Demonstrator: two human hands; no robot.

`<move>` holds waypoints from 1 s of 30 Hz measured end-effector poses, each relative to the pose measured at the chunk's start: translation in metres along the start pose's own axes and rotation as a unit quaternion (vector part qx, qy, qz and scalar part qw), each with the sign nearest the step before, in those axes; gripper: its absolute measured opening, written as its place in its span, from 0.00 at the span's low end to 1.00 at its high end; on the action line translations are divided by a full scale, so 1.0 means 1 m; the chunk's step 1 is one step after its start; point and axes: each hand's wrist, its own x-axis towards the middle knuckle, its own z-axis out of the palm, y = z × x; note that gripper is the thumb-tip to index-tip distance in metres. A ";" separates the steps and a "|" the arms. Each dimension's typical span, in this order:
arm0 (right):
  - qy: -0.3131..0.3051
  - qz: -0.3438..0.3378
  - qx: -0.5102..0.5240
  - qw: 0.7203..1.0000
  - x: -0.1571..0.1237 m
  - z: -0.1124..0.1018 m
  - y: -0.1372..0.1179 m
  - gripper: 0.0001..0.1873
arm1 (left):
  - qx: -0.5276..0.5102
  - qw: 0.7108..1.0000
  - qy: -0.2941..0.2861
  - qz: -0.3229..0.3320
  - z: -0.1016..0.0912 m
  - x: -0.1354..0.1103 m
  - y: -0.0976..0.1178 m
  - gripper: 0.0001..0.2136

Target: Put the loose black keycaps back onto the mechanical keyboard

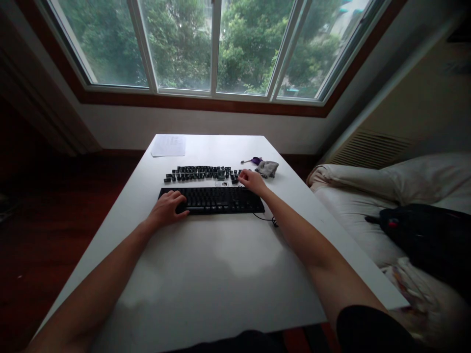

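Observation:
A black keyboard lies across the far half of a white table. My left hand rests on the keyboard's left end, fingers curled over its near edge. My right hand hovers at the keyboard's far right corner, fingers bent and pinched together near a row of loose black keycaps laid out just behind the keyboard. Whether those fingers hold a keycap is too small to see.
A sheet of paper lies at the table's far left. A purple tool and a grey cloth sit at the far right. The keyboard cable trails right. A bed with a dark bag stands close on the right.

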 end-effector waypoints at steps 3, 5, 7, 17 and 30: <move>-0.073 -0.079 -0.118 0.987 0.014 0.005 0.006 0.08 | 0.008 1.000 -0.006 0.007 -0.003 0.001 0.002 0.16; -0.112 -0.121 -0.166 0.972 0.023 0.008 0.008 0.09 | 0.010 1.000 -0.010 0.009 -0.004 0.001 0.003 0.17; -0.142 -0.142 -0.189 0.961 0.031 0.010 0.010 0.10 | 0.009 1.000 -0.011 0.009 -0.004 0.001 0.002 0.17; -0.187 -0.171 -0.189 0.949 0.042 0.013 0.009 0.11 | 0.010 1.000 0.002 -0.003 0.001 0.000 0.000 0.17; -0.118 -0.096 0.002 0.988 0.004 -0.026 -0.001 0.07 | -0.003 0.999 0.024 -0.033 0.006 0.000 -0.005 0.17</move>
